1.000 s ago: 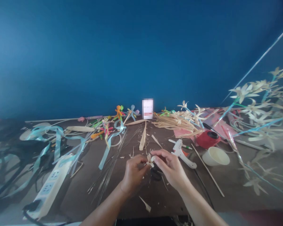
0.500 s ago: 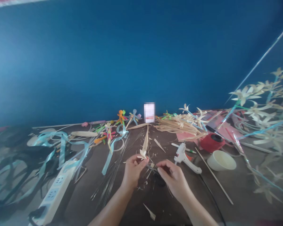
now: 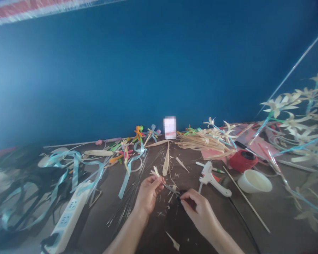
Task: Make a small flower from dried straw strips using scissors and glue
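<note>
Beyond both grips I see the blue wall (image 3: 159, 63), and beneath them the dark counter (image 3: 95, 225). My right grip (image 3: 197, 208) has its fingertips at the dark handles of the scissors (image 3: 176, 192); I cannot tell whether they are closed around them. My left grip (image 3: 147, 192) pinches a small pale flower (image 3: 155, 172), petals up and away, with the blades reaching toward that grip.

To work well here, I would pinch lightly at the base so the petals stay uncrushed, seat my right fingers firmly in the handles, and keep the blades clear of the left fingertips.

Counting from big to small: pale flower sprays (image 3: 288, 106), far right of the right grip, overlap too much to count; one husk bundle (image 3: 198, 143) beyond that grip; one power strip (image 3: 68, 212) left of the left grip; then, right of the right grip, one pale cup (image 3: 254, 181), one red roll (image 3: 240, 160), one glue gun (image 3: 210, 176) and one thin stick (image 3: 247, 201). One pair of scissors and one held flower finish it.
</note>
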`<state>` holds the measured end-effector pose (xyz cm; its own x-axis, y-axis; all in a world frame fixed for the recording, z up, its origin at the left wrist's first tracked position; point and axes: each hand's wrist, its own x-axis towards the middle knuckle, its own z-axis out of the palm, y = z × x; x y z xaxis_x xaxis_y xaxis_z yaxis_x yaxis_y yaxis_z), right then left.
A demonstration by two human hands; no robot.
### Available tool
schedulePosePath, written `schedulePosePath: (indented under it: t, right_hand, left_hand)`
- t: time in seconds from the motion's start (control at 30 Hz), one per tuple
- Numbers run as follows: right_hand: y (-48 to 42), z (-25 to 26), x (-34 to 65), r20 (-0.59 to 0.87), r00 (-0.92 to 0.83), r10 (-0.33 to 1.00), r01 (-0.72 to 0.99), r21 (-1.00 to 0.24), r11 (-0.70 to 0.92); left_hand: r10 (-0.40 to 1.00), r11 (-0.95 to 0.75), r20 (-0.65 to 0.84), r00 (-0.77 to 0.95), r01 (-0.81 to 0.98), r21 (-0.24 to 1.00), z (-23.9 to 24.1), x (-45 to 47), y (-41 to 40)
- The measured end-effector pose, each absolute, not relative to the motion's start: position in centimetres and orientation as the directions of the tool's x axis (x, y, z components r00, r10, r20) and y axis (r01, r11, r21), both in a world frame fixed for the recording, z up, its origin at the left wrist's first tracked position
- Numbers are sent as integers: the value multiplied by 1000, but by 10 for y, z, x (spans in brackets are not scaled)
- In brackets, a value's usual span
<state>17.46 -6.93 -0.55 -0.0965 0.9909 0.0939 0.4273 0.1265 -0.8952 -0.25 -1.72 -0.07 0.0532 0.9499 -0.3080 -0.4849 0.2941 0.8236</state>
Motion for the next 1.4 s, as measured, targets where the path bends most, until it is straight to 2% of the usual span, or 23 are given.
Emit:
schedulePosePath:
  t: [0.3, 0.53, 0.87, 1.1, 1.4]
  right_hand:
    - [-61, 18, 155, 191, -87, 978, 308, -928, 209]
    - [-50, 24, 140, 64, -112, 992, 95, -993, 74]
    - [-45, 17, 136, 8, -75, 997, -14, -1000, 7]
    - [-46, 15, 135, -134, -138, 981, -336, -926, -174]
    - [-48, 16, 137, -172, -192, 966, -464, -852, -244]
  left_hand:
    - [956, 290, -264, 124, -523, 802, 6, 2, -24]
    - [947, 316, -296, 128, -541, 779, 11, 4, -30]
    - [962, 274, -250, 112, -440, 855, 12, 6, -33]
    - [974, 210, -150, 172, -415, 885, 18, 6, -34]
    - [984, 93, -39, 173, -312, 946, 21, 6, -34]
